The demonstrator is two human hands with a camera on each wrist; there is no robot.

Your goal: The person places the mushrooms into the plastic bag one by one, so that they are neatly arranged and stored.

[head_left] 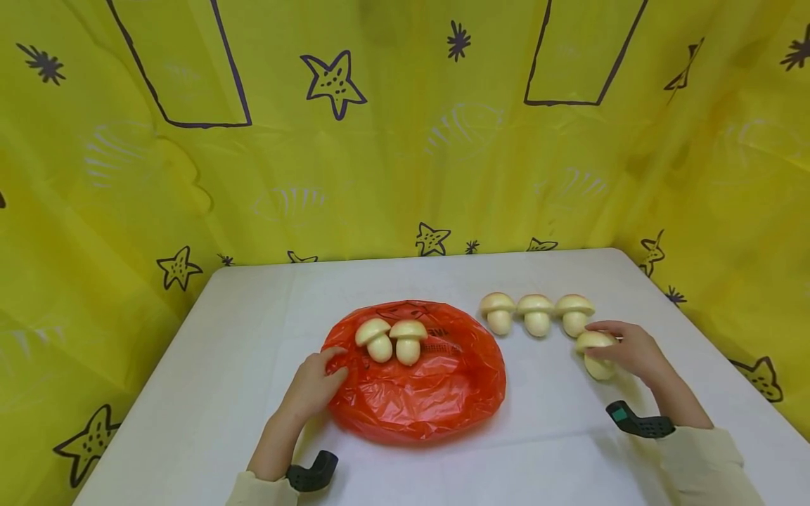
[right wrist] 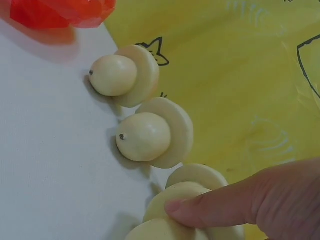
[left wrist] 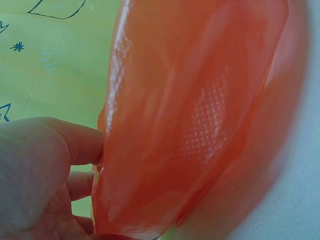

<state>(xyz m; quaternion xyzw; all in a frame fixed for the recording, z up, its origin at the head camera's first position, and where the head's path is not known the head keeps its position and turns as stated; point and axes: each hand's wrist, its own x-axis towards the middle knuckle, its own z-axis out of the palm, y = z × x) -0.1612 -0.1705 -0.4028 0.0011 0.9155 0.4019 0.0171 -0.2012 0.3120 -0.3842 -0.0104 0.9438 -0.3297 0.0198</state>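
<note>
Where the thumb of the right hand (head_left: 633, 351) presses on the held mushroom (head_left: 598, 367), its other fingers are mostly hidden in the right wrist view, and the bottom edge cuts the mushroom off. Seen from the head, the fingers pinch it above the surface's (head_left: 550, 429) right part, just beside a row of three mushrooms (head_left: 537, 313). The left hand's fingers curl round the left rim of the red bag (head_left: 414, 404); their tips go out of sight behind the film in the left wrist view. Both forearms reach in from the lower edge, sleeves cut off, the left slanting rightward, the right leftward. The held mushroom's cap faces away, its stem slanting toward the person. The row's caps also face away, stems toward the person. Two mushrooms (head_left: 408, 341) lie in the open bag with caps away; the left one's stem tilts right. The bag's long axis runs left to right.
</note>
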